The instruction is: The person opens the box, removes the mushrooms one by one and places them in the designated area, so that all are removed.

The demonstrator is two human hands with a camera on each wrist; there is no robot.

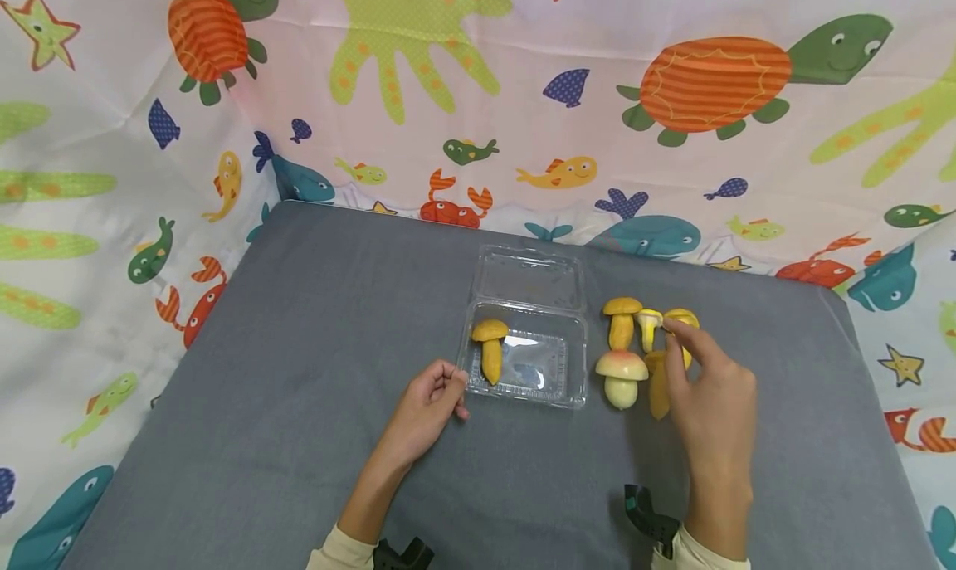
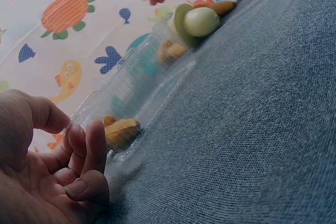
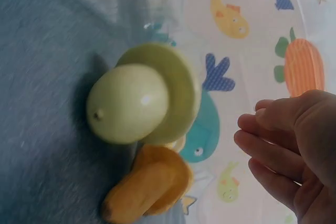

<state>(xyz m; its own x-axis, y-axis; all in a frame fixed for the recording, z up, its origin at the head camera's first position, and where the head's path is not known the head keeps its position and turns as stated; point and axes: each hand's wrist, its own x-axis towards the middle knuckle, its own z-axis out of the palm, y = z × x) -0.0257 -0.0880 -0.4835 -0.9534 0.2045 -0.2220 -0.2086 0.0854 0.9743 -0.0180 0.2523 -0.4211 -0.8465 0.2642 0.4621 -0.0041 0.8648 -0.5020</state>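
A clear plastic clamshell box (image 1: 526,400) lies with its lid (image 1: 530,275) folded back, and one yellow-brown toy mushroom (image 1: 490,354) is inside. My left hand (image 1: 429,408) pinches the box's near left corner between thumb and curled fingers; the left wrist view shows this hand (image 2: 58,156) close up. Over the mushrooms at the right hovers my right hand (image 1: 713,412), fingers loosely bent. In the right wrist view that hand (image 3: 286,145) holds nothing and is apart from the pale, round-stemmed mushroom (image 3: 128,103) and a yellow-brown mushroom (image 3: 147,184).
Right of the box stand a cluster of toy mushrooms: a pinkish-capped one (image 1: 621,379), an orange-capped one (image 1: 621,321), a small yellow one (image 1: 649,325) and others partly hidden by my right hand. Grey cloth (image 1: 299,371) covers the table; a sea-animal curtain (image 1: 523,122) hangs behind.
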